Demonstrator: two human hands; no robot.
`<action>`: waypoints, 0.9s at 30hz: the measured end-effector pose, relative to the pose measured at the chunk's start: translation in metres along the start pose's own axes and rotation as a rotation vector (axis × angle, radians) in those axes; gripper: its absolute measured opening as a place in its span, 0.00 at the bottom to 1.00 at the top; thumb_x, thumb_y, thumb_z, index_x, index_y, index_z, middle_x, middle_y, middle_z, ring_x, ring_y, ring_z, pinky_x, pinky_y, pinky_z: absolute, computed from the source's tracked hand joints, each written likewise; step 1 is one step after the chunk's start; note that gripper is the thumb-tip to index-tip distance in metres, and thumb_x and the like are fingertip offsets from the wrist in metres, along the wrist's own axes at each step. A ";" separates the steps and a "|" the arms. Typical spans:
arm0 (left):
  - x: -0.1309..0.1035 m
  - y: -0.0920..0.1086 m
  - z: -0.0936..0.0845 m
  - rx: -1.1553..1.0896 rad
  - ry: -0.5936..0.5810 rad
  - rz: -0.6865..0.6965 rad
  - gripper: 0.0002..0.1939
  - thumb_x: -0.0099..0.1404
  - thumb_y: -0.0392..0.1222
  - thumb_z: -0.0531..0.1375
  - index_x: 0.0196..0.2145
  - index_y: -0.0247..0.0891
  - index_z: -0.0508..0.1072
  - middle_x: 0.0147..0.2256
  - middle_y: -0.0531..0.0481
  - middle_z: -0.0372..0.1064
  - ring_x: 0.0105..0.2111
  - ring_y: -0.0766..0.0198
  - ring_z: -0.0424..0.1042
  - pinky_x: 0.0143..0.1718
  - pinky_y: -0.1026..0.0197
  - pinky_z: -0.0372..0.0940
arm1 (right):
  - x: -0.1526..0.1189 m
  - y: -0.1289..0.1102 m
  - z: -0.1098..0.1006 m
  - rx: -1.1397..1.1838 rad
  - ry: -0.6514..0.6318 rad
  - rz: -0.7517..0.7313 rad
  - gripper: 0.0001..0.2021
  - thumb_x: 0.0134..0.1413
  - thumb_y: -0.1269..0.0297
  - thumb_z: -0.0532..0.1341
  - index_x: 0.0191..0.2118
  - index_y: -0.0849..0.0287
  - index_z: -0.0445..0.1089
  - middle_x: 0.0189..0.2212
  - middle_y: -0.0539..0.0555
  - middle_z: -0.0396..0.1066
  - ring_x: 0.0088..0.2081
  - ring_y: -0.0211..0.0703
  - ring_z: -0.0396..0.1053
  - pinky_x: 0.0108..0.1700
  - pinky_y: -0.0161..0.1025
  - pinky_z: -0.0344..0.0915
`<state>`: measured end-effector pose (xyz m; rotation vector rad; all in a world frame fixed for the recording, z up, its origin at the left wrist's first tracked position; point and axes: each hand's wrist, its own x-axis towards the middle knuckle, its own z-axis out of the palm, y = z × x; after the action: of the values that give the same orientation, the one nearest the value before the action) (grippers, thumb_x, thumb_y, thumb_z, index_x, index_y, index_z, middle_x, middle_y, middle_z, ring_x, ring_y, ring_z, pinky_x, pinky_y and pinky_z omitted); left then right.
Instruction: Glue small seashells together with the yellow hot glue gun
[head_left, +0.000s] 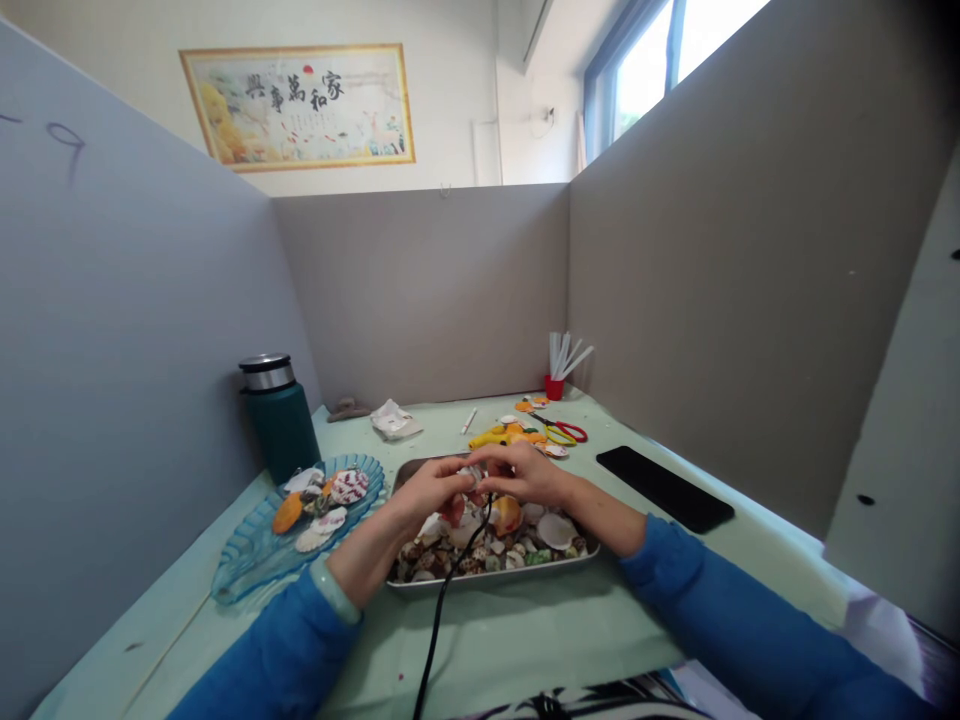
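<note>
Over a metal tray (525,572) filled with shells, my two hands meet fingertip to fingertip. My left hand (429,492) pinches a small whitish shell (472,476) from the left side. From the right, my right hand (529,472) closes its fingers on the same piece, which they partly cover. Mixed shells (555,531) lie in the tray below, some spotted brown, some white, orange or green. A black cable (450,590) runs across the tray's front edge up to beneath my hands. Just behind them lies a yellow glue gun (489,438).
At left, a blue scalloped dish (247,562) holds larger shells beside a green bottle (281,430). Scissors (566,432), a white packet (395,420) and a red cup (554,388) of glue sticks stand or lie behind. A black phone (666,488) lies right. Partitions surround the table.
</note>
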<state>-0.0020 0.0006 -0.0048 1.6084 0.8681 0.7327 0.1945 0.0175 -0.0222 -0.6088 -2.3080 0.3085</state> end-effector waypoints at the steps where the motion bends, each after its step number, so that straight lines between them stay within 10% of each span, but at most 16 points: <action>1: 0.000 0.000 0.000 0.003 0.004 -0.004 0.20 0.53 0.43 0.59 0.43 0.31 0.70 0.25 0.48 0.70 0.15 0.72 0.60 0.17 0.67 0.58 | 0.000 -0.001 0.000 -0.001 -0.002 0.001 0.20 0.55 0.55 0.59 0.50 0.61 0.65 0.19 0.45 0.60 0.20 0.31 0.55 0.24 0.28 0.53; 27: 0.002 -0.002 0.000 0.021 -0.001 -0.021 0.15 0.54 0.43 0.57 0.38 0.32 0.70 0.24 0.50 0.68 0.14 0.71 0.62 0.16 0.67 0.56 | 0.000 -0.002 -0.001 -0.014 -0.012 0.005 0.19 0.55 0.55 0.59 0.47 0.63 0.66 0.18 0.45 0.60 0.20 0.30 0.55 0.24 0.29 0.53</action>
<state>-0.0015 0.0026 -0.0071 1.6156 0.8927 0.7105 0.1942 0.0157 -0.0204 -0.6214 -2.3220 0.2997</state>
